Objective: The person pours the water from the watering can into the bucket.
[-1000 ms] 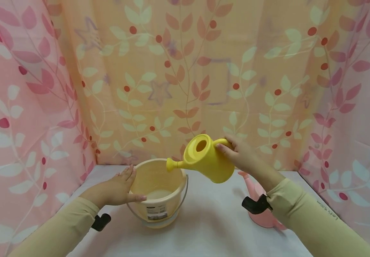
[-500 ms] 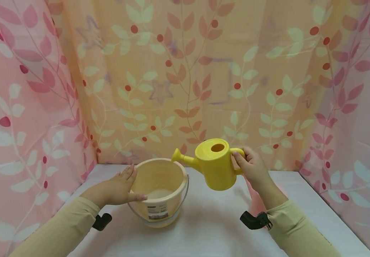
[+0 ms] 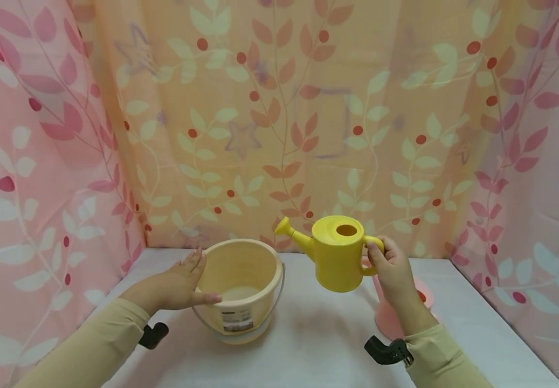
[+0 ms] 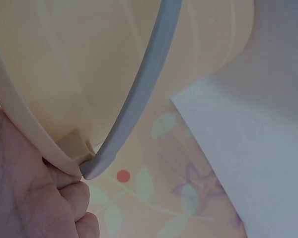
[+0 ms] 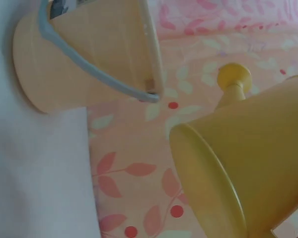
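Observation:
My right hand (image 3: 393,269) grips the handle of a yellow watering can (image 3: 338,258), which hangs nearly upright above the table, right of the bucket. Its spout points left and up, with the rose at the end apart from the bucket. In the right wrist view the can's (image 5: 248,153) underside shows. The cream bucket (image 3: 255,318) stands upright on the table, its grey handle hanging down in front. My left hand (image 3: 170,284) rests on the bucket's left rim, fingers and thumb stretched out along it. In the left wrist view the palm (image 4: 15,183) lies against the rim.
A pink watering can (image 3: 387,320) stands on the right side of the table, partly hidden behind my right hand and wrist. The white table (image 3: 318,345) is enclosed by floral curtains (image 3: 298,108) at the back and both sides.
The yellow watering can has tipped back from a leftward tilt to nearly upright. It has moved right and slightly down, away from over the bucket. My left hand and the bucket have stayed put.

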`<move>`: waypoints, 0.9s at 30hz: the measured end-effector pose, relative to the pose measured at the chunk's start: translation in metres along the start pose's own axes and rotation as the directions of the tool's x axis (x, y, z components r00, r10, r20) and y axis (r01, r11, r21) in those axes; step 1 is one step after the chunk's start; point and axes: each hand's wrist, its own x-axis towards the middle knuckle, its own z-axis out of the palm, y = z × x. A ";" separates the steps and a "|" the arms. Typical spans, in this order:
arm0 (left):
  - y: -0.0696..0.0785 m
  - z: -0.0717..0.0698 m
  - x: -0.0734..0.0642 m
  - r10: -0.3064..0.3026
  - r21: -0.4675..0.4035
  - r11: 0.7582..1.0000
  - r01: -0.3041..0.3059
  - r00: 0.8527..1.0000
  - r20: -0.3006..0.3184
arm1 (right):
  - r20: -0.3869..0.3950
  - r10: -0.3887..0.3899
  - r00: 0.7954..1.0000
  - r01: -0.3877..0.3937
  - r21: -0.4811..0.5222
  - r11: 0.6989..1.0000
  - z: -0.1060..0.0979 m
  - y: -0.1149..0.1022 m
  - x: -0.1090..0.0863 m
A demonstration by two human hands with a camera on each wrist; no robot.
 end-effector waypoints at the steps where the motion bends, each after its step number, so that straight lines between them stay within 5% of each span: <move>1: 0.001 0.000 0.000 0.005 -0.009 1.000 -0.005 1.000 -0.004 | -0.014 0.017 1.000 -0.017 0.000 1.000 0.000 0.003 -0.002; 15: 0.003 -0.002 -0.002 0.007 -0.006 1.000 -0.007 1.000 0.000 | -0.167 0.169 0.971 -0.187 -0.095 0.978 0.018 0.057 -0.029; 20: 0.003 -0.002 -0.001 -0.003 -0.007 1.000 0.003 1.000 0.008 | -0.146 0.220 0.965 -0.244 -0.178 0.953 0.031 0.074 -0.038; 27: 0.004 -0.005 -0.003 -0.011 -0.026 1.000 0.011 1.000 0.015 | -0.140 0.275 0.951 -0.296 -0.158 0.942 0.040 0.094 -0.043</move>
